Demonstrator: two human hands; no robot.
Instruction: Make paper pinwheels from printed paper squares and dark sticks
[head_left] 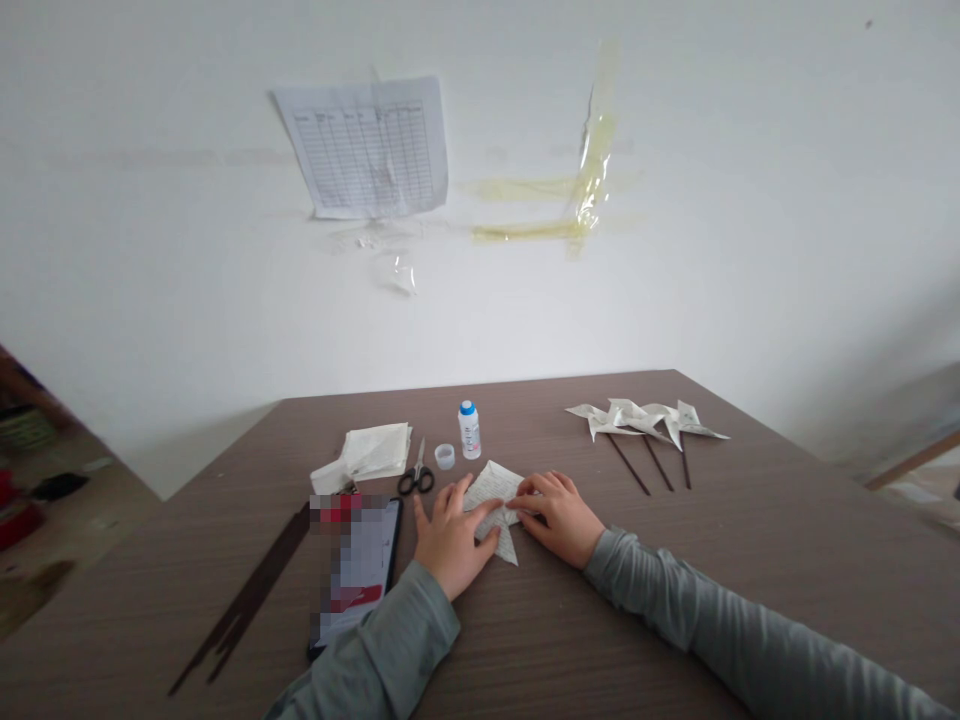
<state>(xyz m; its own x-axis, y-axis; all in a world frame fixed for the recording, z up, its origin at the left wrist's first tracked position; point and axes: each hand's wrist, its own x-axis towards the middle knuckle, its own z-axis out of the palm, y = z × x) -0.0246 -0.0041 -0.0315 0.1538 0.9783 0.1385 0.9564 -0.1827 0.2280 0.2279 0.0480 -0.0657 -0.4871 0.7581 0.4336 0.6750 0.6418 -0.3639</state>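
Observation:
A printed paper pinwheel (491,487), partly folded, lies on the table between my hands. My left hand (452,540) rests on its left side with fingers spread, the index finger and thumb reaching over the paper. From the right, my right hand (561,517) pinches the paper near its middle, fingers bent together. The fingers hide part of the folds. Just beyond the paper stand a white glue bottle (469,432) with a blue top and a small clear cap (445,457). Black-handled scissors (417,478) lie beside the cap.
Several pinwheels (645,420) on brown sticks lie at the right rear. A stack of paper (377,450) sits at the left rear. Dark brown strips (251,590) and a phone (360,575) lie left of my left arm. A wall (525,320) rises behind the table (600,650).

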